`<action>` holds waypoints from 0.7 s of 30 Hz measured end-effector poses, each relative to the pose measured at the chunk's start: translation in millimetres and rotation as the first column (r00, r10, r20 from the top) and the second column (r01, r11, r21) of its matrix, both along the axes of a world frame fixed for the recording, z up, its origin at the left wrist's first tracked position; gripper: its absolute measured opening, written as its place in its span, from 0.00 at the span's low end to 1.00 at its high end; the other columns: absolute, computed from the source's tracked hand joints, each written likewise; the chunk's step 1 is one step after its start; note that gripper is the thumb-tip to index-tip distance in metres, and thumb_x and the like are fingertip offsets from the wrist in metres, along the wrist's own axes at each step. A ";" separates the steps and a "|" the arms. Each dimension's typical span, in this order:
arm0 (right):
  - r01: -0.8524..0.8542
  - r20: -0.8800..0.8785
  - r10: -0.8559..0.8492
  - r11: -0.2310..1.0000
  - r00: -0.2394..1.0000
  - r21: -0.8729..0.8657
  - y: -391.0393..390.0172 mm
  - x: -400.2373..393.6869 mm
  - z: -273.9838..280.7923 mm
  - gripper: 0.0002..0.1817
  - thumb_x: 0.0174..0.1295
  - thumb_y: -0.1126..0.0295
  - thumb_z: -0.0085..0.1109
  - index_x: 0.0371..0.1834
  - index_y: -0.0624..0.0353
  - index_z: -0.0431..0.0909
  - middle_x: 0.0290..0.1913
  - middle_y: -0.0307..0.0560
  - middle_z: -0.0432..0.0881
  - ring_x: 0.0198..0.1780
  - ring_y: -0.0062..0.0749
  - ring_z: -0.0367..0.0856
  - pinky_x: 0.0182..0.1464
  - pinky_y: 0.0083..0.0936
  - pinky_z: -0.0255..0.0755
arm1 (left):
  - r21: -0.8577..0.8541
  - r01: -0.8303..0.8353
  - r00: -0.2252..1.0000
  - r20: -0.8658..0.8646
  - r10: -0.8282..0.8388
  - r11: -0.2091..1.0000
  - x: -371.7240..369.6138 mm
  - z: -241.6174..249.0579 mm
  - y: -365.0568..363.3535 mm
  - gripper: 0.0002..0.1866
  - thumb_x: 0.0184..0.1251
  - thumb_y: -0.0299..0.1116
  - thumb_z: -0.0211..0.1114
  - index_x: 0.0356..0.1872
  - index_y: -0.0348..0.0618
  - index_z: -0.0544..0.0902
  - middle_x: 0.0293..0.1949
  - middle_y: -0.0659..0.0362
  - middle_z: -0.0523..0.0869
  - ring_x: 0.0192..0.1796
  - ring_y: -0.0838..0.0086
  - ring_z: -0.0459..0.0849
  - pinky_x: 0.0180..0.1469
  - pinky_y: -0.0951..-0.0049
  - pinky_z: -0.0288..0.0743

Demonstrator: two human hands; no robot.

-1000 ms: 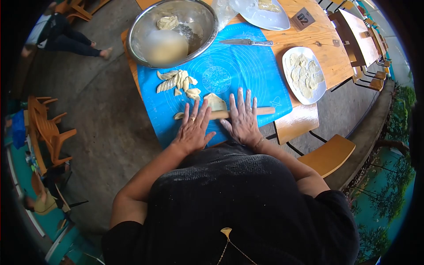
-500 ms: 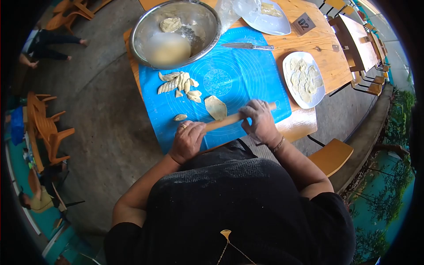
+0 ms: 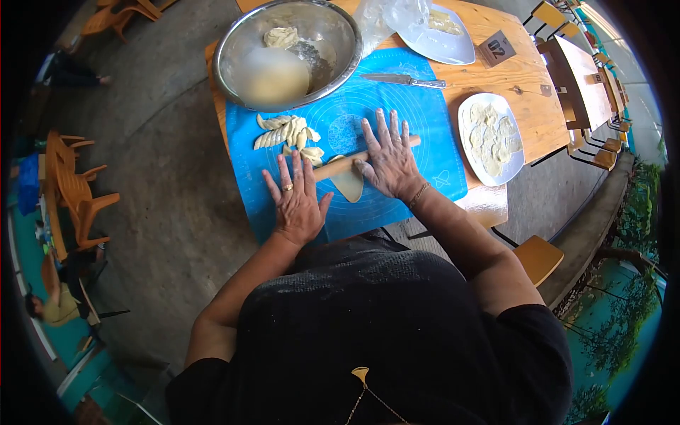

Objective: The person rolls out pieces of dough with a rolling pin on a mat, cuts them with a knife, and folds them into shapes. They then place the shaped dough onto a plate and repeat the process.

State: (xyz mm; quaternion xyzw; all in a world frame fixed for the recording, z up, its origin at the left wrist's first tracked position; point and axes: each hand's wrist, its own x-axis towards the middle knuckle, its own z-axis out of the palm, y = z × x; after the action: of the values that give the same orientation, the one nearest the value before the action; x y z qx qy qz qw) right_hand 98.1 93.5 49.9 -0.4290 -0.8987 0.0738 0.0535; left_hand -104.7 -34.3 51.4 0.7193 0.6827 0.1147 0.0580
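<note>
– Your steel bowl (image 3: 348,53) holds a dough lump (image 3: 281,37); its front is blurred.
– Thin dough pieces (image 3: 491,134) lie on your near plate (image 3: 516,150), something pale on your far plate (image 3: 453,48). And your fingers?
– Spread and uncurled: your left hand (image 3: 296,202) and right hand (image 3: 391,163) lie across the rolling pin (image 3: 336,168), over a dough sheet (image 3: 350,187) on your blue mat (image 3: 425,106).

I saw that the rolling pin (image 3: 341,167) had moved forward, from the near edge of the flat dough (image 3: 349,187) to across it, so one part of the dough came out on the near side. The left hand (image 3: 298,207) and the right hand (image 3: 392,163), curled half a second before, had flattened, fingers spread. Far behind, a person (image 3: 74,74) had shifted more to the left
</note>
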 end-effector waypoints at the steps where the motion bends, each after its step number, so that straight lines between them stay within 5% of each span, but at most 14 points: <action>1: 0.003 0.045 -0.004 1.000 0.999 0.012 5.9 -4.4 0.7 0.44 0.68 0.40 0.40 0.79 0.59 0.51 0.79 0.70 0.45 0.80 0.68 0.37 0.77 0.63 0.30 | 0.002 -0.001 1.000 0.000 0.001 1.000 0.6 0.1 3.2 0.42 0.72 0.52 0.55 0.74 0.27 0.55 0.78 0.39 0.48 0.79 0.37 0.36 0.72 0.29 0.25; 10: 0.059 0.099 -0.061 0.998 0.993 0.026 55.7 -43.8 -9.4 0.41 0.73 0.39 0.32 0.79 0.58 0.52 0.80 0.69 0.44 0.81 0.66 0.34 0.77 0.62 0.29 | -0.058 -0.196 0.979 -0.069 0.192 0.979 -11.9 -2.3 46.9 0.43 0.72 0.54 0.54 0.73 0.26 0.56 0.77 0.33 0.48 0.78 0.34 0.34 0.71 0.29 0.20; 13: 0.074 -0.002 -0.074 0.997 0.997 0.012 68.1 -46.8 -13.9 0.41 0.72 0.39 0.37 0.78 0.60 0.55 0.79 0.70 0.45 0.80 0.68 0.36 0.78 0.60 0.32 | 0.018 -0.122 0.992 0.022 0.122 0.992 -9.7 6.1 42.0 0.35 0.68 0.48 0.61 0.69 0.35 0.68 0.77 0.36 0.51 0.79 0.36 0.37 0.72 0.28 0.25; 15: 0.065 -0.180 -0.082 0.993 0.980 -0.098 69.1 -39.7 -15.1 0.39 0.68 0.44 0.49 0.75 0.59 0.62 0.78 0.72 0.48 0.79 0.70 0.40 0.78 0.59 0.37 | 0.039 -0.111 0.993 0.033 0.109 0.993 -5.4 8.0 36.3 0.30 0.66 0.44 0.63 0.65 0.39 0.73 0.77 0.39 0.52 0.79 0.37 0.39 0.72 0.28 0.28; 17: -0.024 -0.132 0.002 0.986 0.991 -0.164 61.8 -26.8 9.8 0.37 0.64 0.46 0.54 0.72 0.58 0.66 0.77 0.73 0.50 0.79 0.71 0.41 0.77 0.59 0.40 | 0.106 -0.127 0.991 0.052 0.122 0.986 -1.1 4.3 30.9 0.17 0.60 0.34 0.68 0.51 0.46 0.83 0.77 0.44 0.57 0.79 0.39 0.46 0.73 0.28 0.35; 21: -0.186 -0.161 0.167 0.977 0.973 -0.105 43.1 2.8 14.3 0.25 0.57 0.62 0.63 0.58 0.57 0.78 0.71 0.69 0.63 0.77 0.70 0.50 0.77 0.57 0.46 | 0.101 -0.135 0.990 0.049 0.131 0.986 -4.8 10.8 35.6 0.15 0.59 0.35 0.70 0.47 0.44 0.84 0.75 0.45 0.60 0.78 0.41 0.49 0.73 0.28 0.36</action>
State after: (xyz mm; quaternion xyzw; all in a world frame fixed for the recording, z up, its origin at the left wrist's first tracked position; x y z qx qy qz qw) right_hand 100.9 136.6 64.3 -0.3428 -0.9206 0.1644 0.0890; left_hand -109.4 1.4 62.2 0.6716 0.7209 0.1691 0.0271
